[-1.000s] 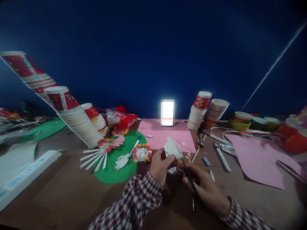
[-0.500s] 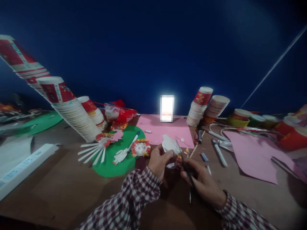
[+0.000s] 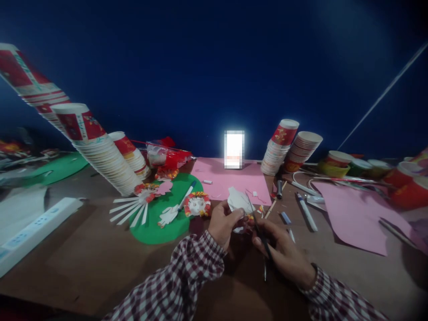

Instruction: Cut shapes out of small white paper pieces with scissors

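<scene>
My left hand (image 3: 224, 223) pinches a white paper cutout (image 3: 238, 199) between thumb and fingers, over the middle of the table. In my right hand (image 3: 284, 249) is a pair of dark scissors (image 3: 262, 238), its blades pointing up and away beside the paper's right edge. Whether the blades touch the paper I cannot tell. Below the cutout, partly hidden by my hands, lie red and white paper bits. Left of my left hand, a lion-like paper face (image 3: 197, 204) with a red-yellow fringe rests by a green paper piece (image 3: 157, 236). On the green lies a white figure cutout (image 3: 168, 216).
Tall leaning stacks of paper cups (image 3: 100, 156) stand at left, with shorter cup stacks (image 3: 280, 147) at back right. A bright screen (image 3: 234, 150) stands behind pink paper (image 3: 217, 174). A power strip (image 3: 36, 236) lies far left; a white marker (image 3: 306, 213) lies right.
My hands keep hold of the paper and the scissors, almost in place. The whole view has shifted very slightly.
</scene>
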The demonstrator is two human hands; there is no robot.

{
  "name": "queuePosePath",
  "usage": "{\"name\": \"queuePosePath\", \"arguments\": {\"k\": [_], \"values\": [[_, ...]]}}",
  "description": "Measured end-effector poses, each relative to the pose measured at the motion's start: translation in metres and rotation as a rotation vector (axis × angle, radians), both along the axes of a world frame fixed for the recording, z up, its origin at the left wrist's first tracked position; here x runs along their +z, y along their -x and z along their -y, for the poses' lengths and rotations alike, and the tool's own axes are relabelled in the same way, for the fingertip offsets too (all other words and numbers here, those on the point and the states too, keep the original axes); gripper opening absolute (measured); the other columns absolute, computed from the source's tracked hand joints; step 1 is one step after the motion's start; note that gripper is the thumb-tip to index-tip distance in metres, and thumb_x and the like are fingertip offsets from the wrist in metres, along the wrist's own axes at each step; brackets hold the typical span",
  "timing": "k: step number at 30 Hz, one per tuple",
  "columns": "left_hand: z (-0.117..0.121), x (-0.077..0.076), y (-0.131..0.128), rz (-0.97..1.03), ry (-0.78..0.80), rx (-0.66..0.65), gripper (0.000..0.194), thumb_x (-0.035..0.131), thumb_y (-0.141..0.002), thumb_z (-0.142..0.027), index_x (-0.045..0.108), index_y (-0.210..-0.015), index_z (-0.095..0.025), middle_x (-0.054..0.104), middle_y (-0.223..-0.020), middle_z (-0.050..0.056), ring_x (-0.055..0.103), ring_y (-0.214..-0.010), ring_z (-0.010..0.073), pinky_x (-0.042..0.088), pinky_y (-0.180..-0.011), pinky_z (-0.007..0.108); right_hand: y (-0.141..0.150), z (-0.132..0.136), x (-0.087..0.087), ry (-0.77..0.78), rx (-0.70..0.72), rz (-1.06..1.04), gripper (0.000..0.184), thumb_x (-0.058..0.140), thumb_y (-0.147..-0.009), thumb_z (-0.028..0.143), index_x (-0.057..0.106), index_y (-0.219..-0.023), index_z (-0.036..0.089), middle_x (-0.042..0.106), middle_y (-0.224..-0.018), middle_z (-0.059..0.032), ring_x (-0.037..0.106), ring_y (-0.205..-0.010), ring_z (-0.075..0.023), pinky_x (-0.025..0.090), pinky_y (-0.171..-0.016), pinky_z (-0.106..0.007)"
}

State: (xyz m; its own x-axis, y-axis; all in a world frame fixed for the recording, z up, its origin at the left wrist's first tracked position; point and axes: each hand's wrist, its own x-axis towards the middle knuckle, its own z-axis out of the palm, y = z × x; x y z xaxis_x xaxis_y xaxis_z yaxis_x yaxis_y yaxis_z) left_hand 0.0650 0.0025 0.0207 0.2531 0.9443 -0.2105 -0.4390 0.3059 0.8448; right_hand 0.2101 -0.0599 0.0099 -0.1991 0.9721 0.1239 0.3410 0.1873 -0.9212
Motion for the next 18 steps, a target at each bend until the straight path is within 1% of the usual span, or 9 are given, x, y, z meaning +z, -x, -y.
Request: {"name": "queuePosePath", "arguments": {"k": [4, 10, 14, 18], "values": [[0.0016, -0.0003, -0.0003, 0.016, 0.008, 0.006, 0.023, 0.07, -0.062, -0.021, 0.06, -0.082, -0.012, 0.061, -0.066, 0.001, 0.055, -0.053, 0.0083, 0.045, -0.05, 0.019, 0.0001, 0.0005, -0.0002, -0.001, 0.003, -0.006, 0.033, 0.055, -0.085, 0.025, 0.053, -0.118, 0.019, 0.065, -0.088, -0.004, 0.061, -0.081, -0.0186, 0.05, -0.072, -0.028], [0.002, -0.0004, 0.0003, 0.022, 0.011, -0.003, 0.024, 0.07, -0.062, -0.021, 0.06, -0.082, -0.013, 0.061, -0.066, 0.0, 0.056, -0.053, 0.0088, 0.046, -0.05, 0.02, -0.0001, -0.0006, -0.004, -0.007, -0.004, 0.0, 0.034, 0.055, -0.085, 0.027, 0.053, -0.118, 0.018, 0.065, -0.093, -0.0061, 0.062, -0.083, -0.0201, 0.05, -0.074, -0.03], [0.0019, 0.0002, 0.0002, 0.019, 0.006, -0.007, 0.023, 0.069, -0.062, -0.02, 0.059, -0.081, -0.012, 0.061, -0.066, 0.0, 0.056, -0.053, 0.0083, 0.046, -0.05, 0.019, -0.0001, -0.001, -0.0033, -0.004, 0.008, -0.01, 0.032, 0.054, -0.086, 0.025, 0.052, -0.118, 0.019, 0.065, -0.097, -0.006, 0.061, -0.086, -0.0198, 0.049, -0.076, -0.029], [0.0019, 0.0006, -0.0001, 0.02, 0.02, 0.001, 0.025, 0.07, -0.062, -0.021, 0.058, -0.083, -0.012, 0.061, -0.066, 0.0, 0.056, -0.053, 0.0082, 0.046, -0.049, 0.019, -0.0003, -0.0011, -0.0009, -0.007, 0.009, 0.001, 0.031, 0.054, -0.086, 0.024, 0.053, -0.117, 0.02, 0.065, -0.094, -0.0046, 0.06, -0.084, -0.0192, 0.049, -0.074, -0.028]]}}
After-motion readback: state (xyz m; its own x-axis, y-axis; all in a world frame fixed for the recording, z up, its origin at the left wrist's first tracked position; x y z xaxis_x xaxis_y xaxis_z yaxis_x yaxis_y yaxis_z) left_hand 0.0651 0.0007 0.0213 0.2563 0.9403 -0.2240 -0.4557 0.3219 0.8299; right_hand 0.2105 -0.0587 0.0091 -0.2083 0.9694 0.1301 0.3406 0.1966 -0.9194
